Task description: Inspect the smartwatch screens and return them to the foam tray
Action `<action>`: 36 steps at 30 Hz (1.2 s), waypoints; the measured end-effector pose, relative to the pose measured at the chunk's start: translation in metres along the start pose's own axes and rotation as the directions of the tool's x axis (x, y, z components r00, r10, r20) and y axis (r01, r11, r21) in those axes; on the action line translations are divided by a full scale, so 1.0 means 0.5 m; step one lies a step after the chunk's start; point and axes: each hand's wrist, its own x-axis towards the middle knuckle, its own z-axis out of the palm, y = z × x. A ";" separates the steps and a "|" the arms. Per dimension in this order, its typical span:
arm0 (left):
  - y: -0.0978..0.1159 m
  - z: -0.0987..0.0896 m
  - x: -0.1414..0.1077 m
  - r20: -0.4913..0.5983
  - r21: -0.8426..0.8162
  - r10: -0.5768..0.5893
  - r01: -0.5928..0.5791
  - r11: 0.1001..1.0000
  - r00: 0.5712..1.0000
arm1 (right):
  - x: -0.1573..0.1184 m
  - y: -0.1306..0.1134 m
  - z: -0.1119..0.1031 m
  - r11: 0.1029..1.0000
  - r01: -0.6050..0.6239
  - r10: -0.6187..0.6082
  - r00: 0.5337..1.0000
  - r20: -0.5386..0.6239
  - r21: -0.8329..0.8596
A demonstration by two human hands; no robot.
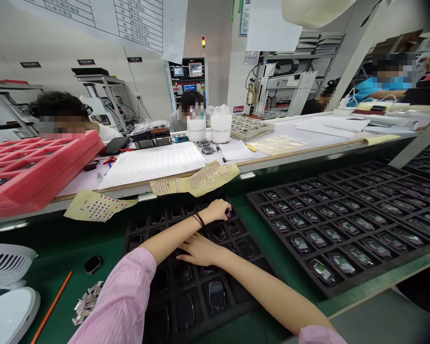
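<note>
My arms cross over a black foam tray point(229, 310) whose compartments hold dark watch-like cases. At the tray's far right corner my left hand point(219, 210) has its fingers closed on a small dark case point(228, 211) with a purplish edge. My right hand point(199, 250) reaches under the left forearm, palm down over the middle of the tray, fingers spread. Its fingertips are partly hidden by that forearm. A rectangular case point(217, 295) lies in a near compartment.
Right of the tray, more black trays point(329, 229) hold several cases. At left lie a single case point(93, 264), an orange stick point(52, 306), small strips point(88, 303) and a white fan point(10, 306). A raised shelf point(265, 160) bears papers and pink foam point(57, 177); people sit beyond.
</note>
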 end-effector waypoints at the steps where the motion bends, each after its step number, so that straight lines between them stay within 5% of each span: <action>1: -0.003 -0.004 -0.006 -0.017 -0.011 -0.008 0.008 1.000 1.000 | 0.000 0.000 -0.001 1.000 0.001 -0.001 1.000 -0.007 0.001; 9: -0.038 -0.060 -0.056 -0.053 -0.004 -0.114 0.114 0.993 0.992 | 0.000 -0.003 -0.002 1.000 -0.014 0.014 1.000 0.015 0.007; 19: -0.046 -0.025 -0.051 0.102 0.017 -0.133 0.132 0.991 0.986 | 0.000 -0.002 -0.005 0.999 0.005 -0.004 1.000 -0.022 0.042; 23: -0.045 -0.012 -0.061 0.063 -0.032 -0.152 0.154 0.988 0.986 | 0.004 0.006 0.001 0.966 -0.013 0.029 0.998 -0.060 0.257; 25: -0.049 -0.003 -0.078 0.011 -0.084 -0.154 0.154 0.985 0.988 | 0.011 0.013 0.006 0.830 -0.061 0.134 0.987 -0.091 0.555; 28: -0.067 -0.002 -0.110 -0.091 -0.186 -0.177 0.158 0.970 0.980 | 0.025 0.027 0.011 0.480 -0.113 0.338 0.939 -0.064 0.870; 36: -0.131 -0.041 -0.265 -0.400 -0.505 -0.304 0.069 0.861 0.864 | 0.026 0.069 -0.008 0.039 -0.129 0.485 0.869 0.094 0.991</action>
